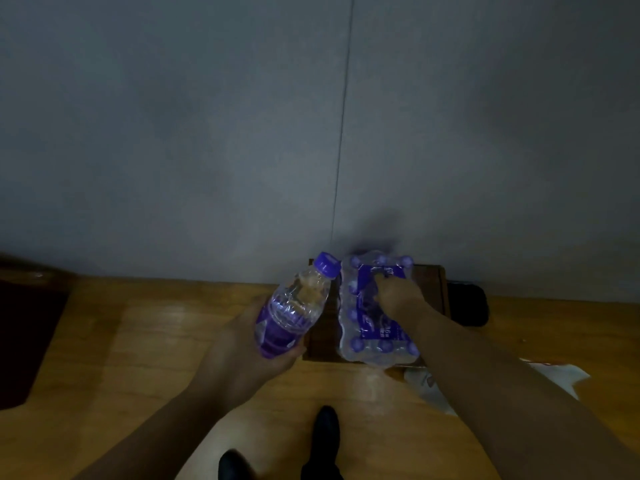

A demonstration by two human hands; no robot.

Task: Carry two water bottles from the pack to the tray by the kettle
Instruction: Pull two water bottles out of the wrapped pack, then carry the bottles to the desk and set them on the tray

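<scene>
Left hand (256, 336) clamped around one bottle (294, 303), purple cap tilted up toward the wall (207, 133). Right hand (398, 294) pressed into the top of the pack (375, 306) just beside; fingers buried in wrap, grip impossible to judge. One pack, on a dark wood stand (429, 289). Beyond, a black object (467, 303); white bag (554, 374) on floor (138, 341).

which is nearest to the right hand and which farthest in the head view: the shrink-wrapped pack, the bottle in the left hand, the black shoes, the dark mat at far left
1. Shrink-wrapped pack: the right hand is reaching into its top.
2. Bottle: just left of the pack, in the left hand's grip.
3. Black shoes: on the floor at the bottom of the view.
4. Dark mat: far left edge.
</scene>
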